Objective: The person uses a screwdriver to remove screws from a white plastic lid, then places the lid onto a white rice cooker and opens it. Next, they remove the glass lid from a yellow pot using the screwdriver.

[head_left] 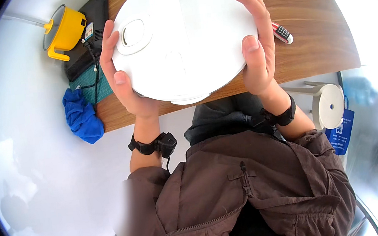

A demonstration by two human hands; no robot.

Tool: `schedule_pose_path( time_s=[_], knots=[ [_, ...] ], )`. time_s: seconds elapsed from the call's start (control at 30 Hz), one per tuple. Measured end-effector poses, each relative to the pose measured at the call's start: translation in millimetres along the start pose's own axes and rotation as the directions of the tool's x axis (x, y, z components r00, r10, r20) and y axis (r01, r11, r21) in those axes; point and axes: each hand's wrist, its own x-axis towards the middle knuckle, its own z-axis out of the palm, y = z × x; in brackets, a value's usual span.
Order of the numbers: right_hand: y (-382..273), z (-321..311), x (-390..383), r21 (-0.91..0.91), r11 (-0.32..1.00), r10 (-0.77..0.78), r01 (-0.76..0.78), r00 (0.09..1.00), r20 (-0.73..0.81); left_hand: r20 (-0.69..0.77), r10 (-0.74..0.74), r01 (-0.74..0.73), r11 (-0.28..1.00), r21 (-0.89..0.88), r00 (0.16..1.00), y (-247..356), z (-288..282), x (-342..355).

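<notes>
Wore a brown jacket (264, 160) nearest the camera, across the lower centre of the frame, partly unzipped. Held a round white appliance (211, 27) at the upper centre of the frame, over the near edge of a wooden table (319, 38), between 2 bare hands: left hand (125, 90) on the left rim, right hand (266, 58) on the right. Spread the fingers (261, 14) wide around the sides, with both thumbs (251, 44) on top of the rim, probably to balance a body too broad for 1 hand. Could not tell from above whether lifted or resting on the wood. Pointed the front tab (190, 100) toward the bottom of the frame, jacket-ward, and set the oval vent (134, 33) leftward. Found no clear long axis in so round an outline, only a central ridge (169, 22) running top to bottom. Saw a yellow pot (71, 31) at upper left, perhaps set aside for room, and a red-and-white gadget (283, 32) just beside the right hand.
</notes>
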Motion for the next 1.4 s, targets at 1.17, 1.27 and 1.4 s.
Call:
schedule_pose_path(
  time_s=[1.17, 1.27, 1.4],
  knots=[
    [77, -29, 65, -0.3, 0.844, 0.509, -0.444, 0.841, 0.185, 0.245, 0.043, -0.123, 0.939, 0.32, 0.969, -112, -39, 117],
    [83, -33, 54, -0.418, 0.862, 0.413, -0.285, 0.875, 0.255, 0.29, 0.1, -0.186, 0.94, 0.287, 0.952, -134, -45, 141],
    [78, -46, 55, -0.511, 0.834, 0.39, -0.211, 0.88, 0.273, 0.175, -0.031, -0.028, 0.944, 0.328, 0.984, -154, -61, 159]
  ],
)
